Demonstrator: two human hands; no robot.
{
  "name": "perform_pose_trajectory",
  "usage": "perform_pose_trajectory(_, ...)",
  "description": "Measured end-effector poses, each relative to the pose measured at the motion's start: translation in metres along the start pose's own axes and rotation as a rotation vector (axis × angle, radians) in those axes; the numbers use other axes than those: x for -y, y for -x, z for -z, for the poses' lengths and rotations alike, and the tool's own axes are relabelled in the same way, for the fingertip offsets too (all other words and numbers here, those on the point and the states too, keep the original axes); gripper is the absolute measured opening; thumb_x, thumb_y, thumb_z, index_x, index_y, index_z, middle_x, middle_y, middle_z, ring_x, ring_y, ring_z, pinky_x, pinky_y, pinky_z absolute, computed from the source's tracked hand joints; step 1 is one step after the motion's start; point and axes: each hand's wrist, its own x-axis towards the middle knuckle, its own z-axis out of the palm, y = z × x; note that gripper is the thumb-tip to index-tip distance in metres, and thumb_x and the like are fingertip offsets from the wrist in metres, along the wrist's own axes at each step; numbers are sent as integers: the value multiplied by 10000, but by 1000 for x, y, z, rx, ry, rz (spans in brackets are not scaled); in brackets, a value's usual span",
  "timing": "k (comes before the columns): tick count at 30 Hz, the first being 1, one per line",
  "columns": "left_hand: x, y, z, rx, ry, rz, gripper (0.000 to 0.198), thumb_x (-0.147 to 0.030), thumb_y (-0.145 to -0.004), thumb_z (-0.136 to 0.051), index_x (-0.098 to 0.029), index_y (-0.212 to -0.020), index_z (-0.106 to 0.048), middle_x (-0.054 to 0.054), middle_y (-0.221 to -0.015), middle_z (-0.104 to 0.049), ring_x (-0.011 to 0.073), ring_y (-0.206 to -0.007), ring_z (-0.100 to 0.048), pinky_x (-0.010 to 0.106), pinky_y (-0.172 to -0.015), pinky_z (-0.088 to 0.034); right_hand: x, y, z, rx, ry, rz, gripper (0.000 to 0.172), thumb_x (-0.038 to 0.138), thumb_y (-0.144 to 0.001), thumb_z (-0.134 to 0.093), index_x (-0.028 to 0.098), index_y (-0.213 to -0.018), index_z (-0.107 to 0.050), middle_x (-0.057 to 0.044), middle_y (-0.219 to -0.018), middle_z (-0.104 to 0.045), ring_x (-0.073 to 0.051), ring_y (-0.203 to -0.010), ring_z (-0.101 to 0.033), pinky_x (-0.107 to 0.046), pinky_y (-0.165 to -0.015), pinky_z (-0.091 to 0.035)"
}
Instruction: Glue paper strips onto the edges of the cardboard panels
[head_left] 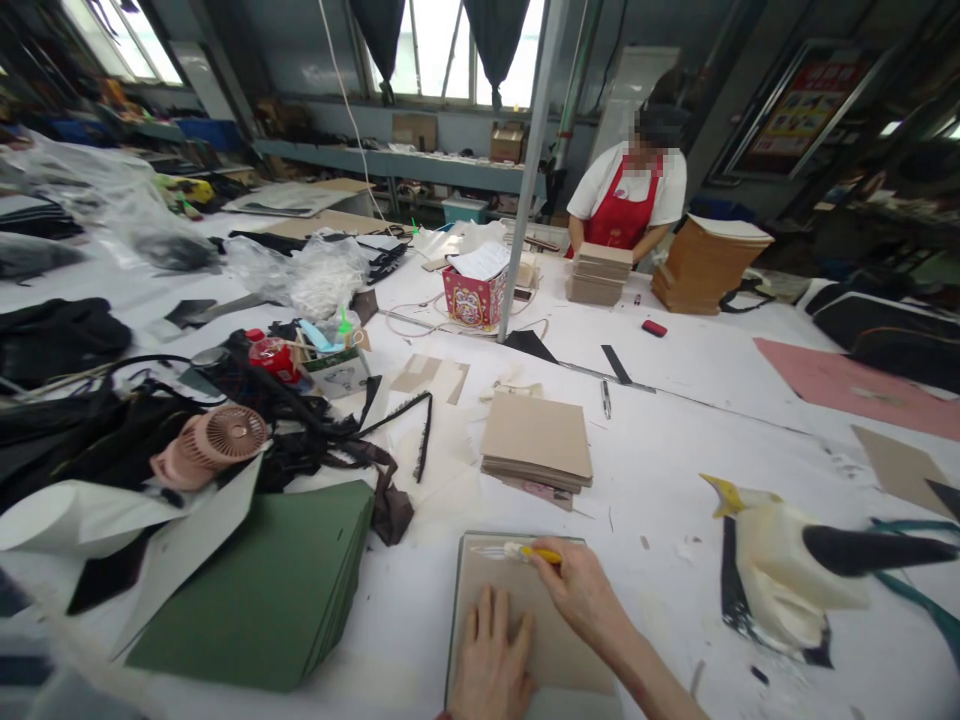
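Observation:
In front of me a tan board (559, 625) lies on a dark green sheet whose edge shows along the left and top. My left hand (495, 650) rests flat on the board with its fingers stretched out. My right hand (581, 585) grips a small yellow-handled brush (541, 553). The brush's whitish tip touches the board near its top edge, where a wet, pale streak (491, 550) runs to the left. Just beyond stands a stack of tan boards (536, 435). To the left lies a pile of green sheets (259, 585).
At the right sits a cream-coated glue container (780, 570) with a black handle (877, 550). A pink fan (214, 445) and black fabric lie left. A metal pole (529, 180) rises mid-table. Across the table, a person in a red apron (624, 205) handles stacked boards (600, 272).

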Motion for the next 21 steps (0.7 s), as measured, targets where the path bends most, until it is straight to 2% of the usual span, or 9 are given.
perform_pose_trajectory(4, -2, 0, 23, 68, 65, -15, 630, -410, -671, -692, -281, -1261, -512, 152, -1464, -336, 412, -1363, -223, 580, -1049, -301, -44, 24, 45, -49, 242, -108, 310, 367, -888, -400, 232, -864, -678, -44, -786, -717, -239, -724, -666, -313, -658, -464)
perform_pose_trajectory(5, -1, -2, 33, 71, 88, -30, 544, -385, -683, -683, -274, -1200, -557, 137, -1429, -390, 395, -1348, -267, 545, -1025, -348, -52, 31, 56, -86, 284, -129, 323, 398, -887, -399, 234, -861, -676, -44, -786, -718, -242, -720, -669, -316, -654, -468)
perform_pose_trajectory(7, 9, -10, 57, 44, 138, -51, 276, -330, -753, -609, -266, -1020, -628, 88, -1247, -551, 307, -1214, -463, 417, -913, -454, -63, 44, 73, -187, 313, -163, 353, 470, -877, -409, 238, -885, -674, -45, -817, -724, -242, -738, -677, -310, -661, -484)
perform_pose_trajectory(8, 17, -17, 70, 9, 158, -54, 163, -307, -799, -547, -262, -929, -634, 57, -1105, -609, 246, -1087, -548, 352, -842, -474, -66, 50, 80, -238, 302, -177, 368, 505, -867, -421, 240, -902, -675, -42, -840, -728, -236, -752, -682, -297, -662, -494)
perform_pose_trajectory(10, 40, -39, 94, -88, 166, -3, 186, -275, -868, -427, -250, -882, -611, 22, -921, -620, 151, -838, -597, 269, -739, -461, -72, 59, 87, -321, 261, -203, 388, 551, -846, -451, 244, -926, -676, -28, -865, -733, -220, -772, -690, -261, -648, -512)
perform_pose_trajectory(13, 82, -84, 115, -138, 115, 52, 180, -290, -868, -437, -217, -907, -597, 35, -921, -594, 157, -886, -573, 273, -787, -429, -77, 68, 86, -364, 203, -224, 392, 565, -821, -496, 240, -927, -688, -7, -827, -738, -197, -750, -700, -209, -590, -528)
perform_pose_trajectory(17, 121, -136, 111, -50, 43, 56, 211, -280, -731, -634, -209, -928, -611, 33, -965, -585, 173, -893, -575, 279, -767, -422, -76, 70, 76, -398, 141, -219, 377, 544, -805, -531, 230, -916, -709, 5, -770, -736, -171, -658, -695, -177, -554, -536)
perform_pose_trajectory(19, 130, -149, 100, 10, 9, 41, 246, -262, -677, -684, -199, -905, -619, 30, -956, -591, 182, -883, -575, 298, -767, -423, -73, 70, 73, -445, 120, -222, 370, 532, -807, -532, 228, -908, -716, 1, -778, -736, -170, -646, -693, -180, -566, -542)
perform_pose_trajectory(21, 134, -153, 90, 48, -16, 23, 211, -263, -692, -674, -181, -878, -617, 28, -937, -599, 184, -871, -567, 328, -781, -425, -71, 70, 72, -479, 102, -222, 368, 530, -802, -536, 227, -894, -723, -9, -797, -737, -181, -666, -696, -183, -542, -541)
